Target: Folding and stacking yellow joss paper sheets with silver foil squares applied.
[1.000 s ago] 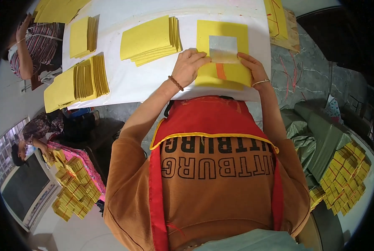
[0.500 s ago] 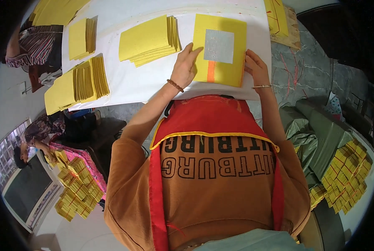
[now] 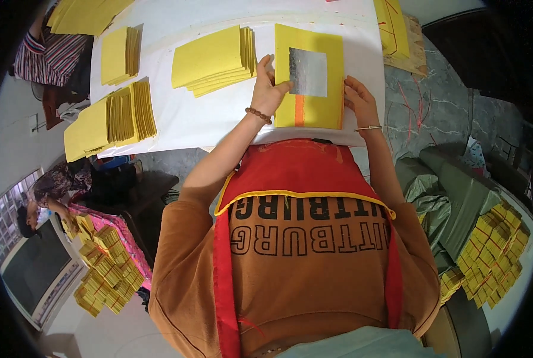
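Observation:
A yellow stack of joss paper [image 3: 310,113], with a silver foil square and an orange strip on its top sheet, lies at the near edge of the white table. My left hand [image 3: 269,90] grips its left edge, the thumb on top beside the foil and the forefinger pointing up. At the opposite edge, the bent fingers of my right hand [image 3: 362,102] press against the side of the stack. Just left of my left hand sits a fanned pile of folded yellow paper [image 3: 210,59].
More folded yellow bundles [image 3: 116,55] and a larger fanned bundle [image 3: 108,122] stand along the table's left side. Tied yellow packs [image 3: 397,30] lie beyond the right edge. Other tied packs [image 3: 494,256] are piled at lower right. A co-worker [image 3: 61,185] bends over packs at left.
The joss paper has shifted slightly left and toward me, with both hands around it. My left thumb now lies farther over the top sheet.

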{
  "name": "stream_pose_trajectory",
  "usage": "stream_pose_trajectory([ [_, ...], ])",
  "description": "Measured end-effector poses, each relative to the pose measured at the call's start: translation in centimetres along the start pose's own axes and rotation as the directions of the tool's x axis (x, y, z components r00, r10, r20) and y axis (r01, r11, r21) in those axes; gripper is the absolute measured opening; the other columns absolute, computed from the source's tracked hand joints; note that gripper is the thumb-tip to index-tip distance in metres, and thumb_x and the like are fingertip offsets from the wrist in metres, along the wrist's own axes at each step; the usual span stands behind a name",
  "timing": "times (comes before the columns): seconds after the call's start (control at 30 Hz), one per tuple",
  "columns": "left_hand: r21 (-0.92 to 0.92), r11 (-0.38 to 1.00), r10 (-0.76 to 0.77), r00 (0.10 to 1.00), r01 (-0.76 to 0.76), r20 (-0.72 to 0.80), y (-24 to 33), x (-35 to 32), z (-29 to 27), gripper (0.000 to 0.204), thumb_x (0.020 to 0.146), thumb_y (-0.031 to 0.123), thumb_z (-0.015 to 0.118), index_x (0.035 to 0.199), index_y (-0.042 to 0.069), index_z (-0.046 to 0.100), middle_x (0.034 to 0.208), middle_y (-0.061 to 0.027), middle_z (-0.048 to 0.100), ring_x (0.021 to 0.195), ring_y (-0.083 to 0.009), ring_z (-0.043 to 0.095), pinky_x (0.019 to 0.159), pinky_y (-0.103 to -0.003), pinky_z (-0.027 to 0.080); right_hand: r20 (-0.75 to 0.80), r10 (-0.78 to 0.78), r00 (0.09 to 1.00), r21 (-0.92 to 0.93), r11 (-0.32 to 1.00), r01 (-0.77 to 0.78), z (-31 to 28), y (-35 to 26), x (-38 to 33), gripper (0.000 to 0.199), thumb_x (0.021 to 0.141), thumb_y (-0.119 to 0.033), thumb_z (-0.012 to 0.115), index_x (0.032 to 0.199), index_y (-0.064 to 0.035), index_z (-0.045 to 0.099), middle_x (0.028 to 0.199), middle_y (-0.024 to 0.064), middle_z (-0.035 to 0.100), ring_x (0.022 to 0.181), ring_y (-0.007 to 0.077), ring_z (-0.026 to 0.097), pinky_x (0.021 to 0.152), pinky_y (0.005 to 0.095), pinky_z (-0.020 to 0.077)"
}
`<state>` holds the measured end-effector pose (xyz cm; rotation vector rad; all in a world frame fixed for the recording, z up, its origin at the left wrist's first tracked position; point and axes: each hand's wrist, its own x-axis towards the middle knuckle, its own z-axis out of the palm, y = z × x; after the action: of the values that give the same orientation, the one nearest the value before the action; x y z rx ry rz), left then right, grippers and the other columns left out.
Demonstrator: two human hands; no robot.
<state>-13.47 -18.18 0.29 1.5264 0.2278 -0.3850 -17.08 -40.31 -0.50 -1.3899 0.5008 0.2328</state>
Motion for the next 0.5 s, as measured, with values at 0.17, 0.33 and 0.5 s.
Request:
stream_pose_trajectory([
  [0.17, 0.064, 0.976, 0.203, 0.975, -0.21, 0.09, -0.1, 0.5, -0.1, 0.061, 0.073, -0.005, 0.057, 0.128, -0.001, 0.032, 0.11, -0.0155, 0.054, 0.103, -0.02, 0.052, 0.087, -0.028, 0.041, 0.067, -0.04, 0.997, -0.068, 0.997, 0.044, -0.6, 0.9, 0.3, 0.045, 0.088, -0.018, 0.053, 0.128, -0.0024, 0.041, 0.125, 0.0083, 0.047, 0.108, 0.0163, 0.05, 0.089, 0.0303, 0.0418],
  [0.33, 0.455, 0.756, 0.256, 0.853, -0.47, 0.456, 7.2, -1.3, -1.0, 0.055, 0.075, -0.003, 0.051, 0.128, 0.004, 0.037, 0.107, -0.0155, 0.057, 0.089, -0.0226, 0.058, 0.08, -0.03, 0.045, -0.044, -0.626, 0.778, -0.52, 0.68, 0.517, 0.6, -2.6, -0.2, 0.062, 0.075, -0.014, 0.068, 0.129, -0.0018, 0.039, 0.128, 0.011, 0.043, 0.112, 0.019, 0.045, 0.091, 0.0295, 0.0401],
  [0.5, 0.568, 0.299, 0.297, 0.641, -0.766, 0.708, 11.7, -3.7, -0.3, 0.053, 0.071, -0.004, 0.049, 0.122, 0.007, 0.045, 0.096, -0.0168, 0.058, 0.086, -0.033, 0.057, 0.072, -0.038, 0.048, 0.118, -0.669, 0.734, -0.286, 0.685, 0.671, -0.1, -5.8, 0.1, 0.063, 0.067, -0.008, 0.074, 0.123, -0.0051, 0.045, 0.112, 0.0077, 0.054, 0.106, 0.0178, 0.05, 0.09, 0.0291, 0.0403],
])
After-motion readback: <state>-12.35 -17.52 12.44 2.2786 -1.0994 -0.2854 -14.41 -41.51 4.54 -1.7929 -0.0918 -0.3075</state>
